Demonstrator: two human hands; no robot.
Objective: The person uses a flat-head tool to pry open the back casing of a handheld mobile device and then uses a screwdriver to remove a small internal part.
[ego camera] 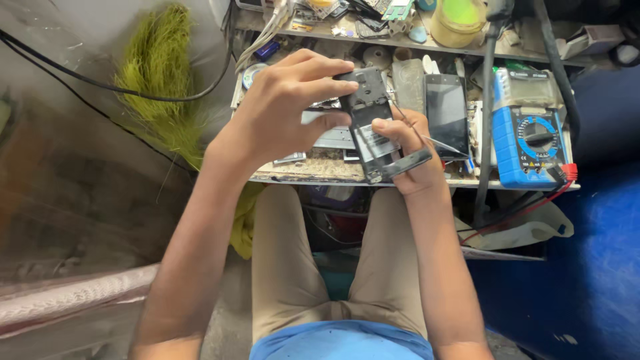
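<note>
Table (320,170), cluttered, far of my knees; blue multimeter (531,137) at right, dark phone (447,113) beside it. Opened phone (373,127), back cover off, innards bare, held above table: disassembly seems partway. Left hand (287,113) grip pinches its top; right hand (410,157) grip pinches its lower end.

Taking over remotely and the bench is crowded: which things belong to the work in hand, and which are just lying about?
In hand:
- opened phone, back cover off
- left hand gripping its top
- right hand gripping its lower end

Lying about:
- black phone, flat on the bench
- blue multimeter with red lead
- yellow jar
- green fibre bundle
</note>
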